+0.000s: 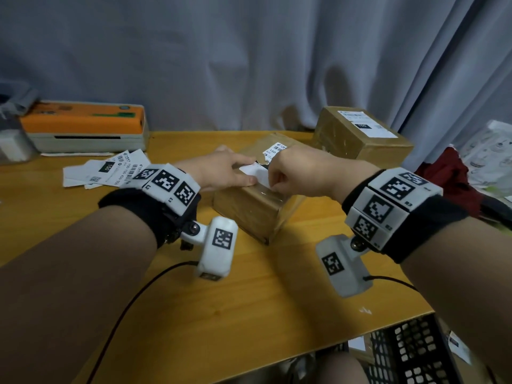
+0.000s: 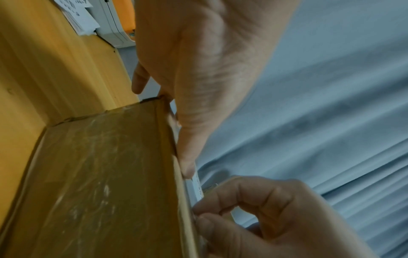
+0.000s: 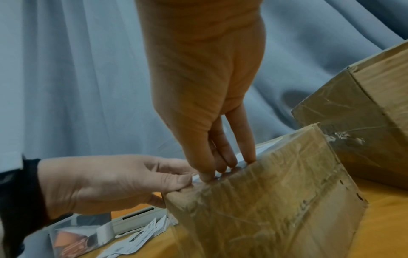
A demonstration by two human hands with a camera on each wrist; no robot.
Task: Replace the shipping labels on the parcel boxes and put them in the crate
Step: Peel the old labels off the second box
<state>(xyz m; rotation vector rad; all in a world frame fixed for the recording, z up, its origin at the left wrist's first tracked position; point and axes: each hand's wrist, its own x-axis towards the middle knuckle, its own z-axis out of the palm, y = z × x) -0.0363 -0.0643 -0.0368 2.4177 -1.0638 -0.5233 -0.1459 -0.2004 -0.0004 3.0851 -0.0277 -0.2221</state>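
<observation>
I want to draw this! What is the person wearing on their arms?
Both arms are bare. Each wrist wears a black band with white blocks printed with black square codes. A white camera hangs under each wrist, trailing a thin dark cable.

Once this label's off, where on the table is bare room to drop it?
Bare wood lies in front of the near box, toward the table's near edge. The left side is crowded with loose labels and the printer; the second box fills the far right.
</observation>
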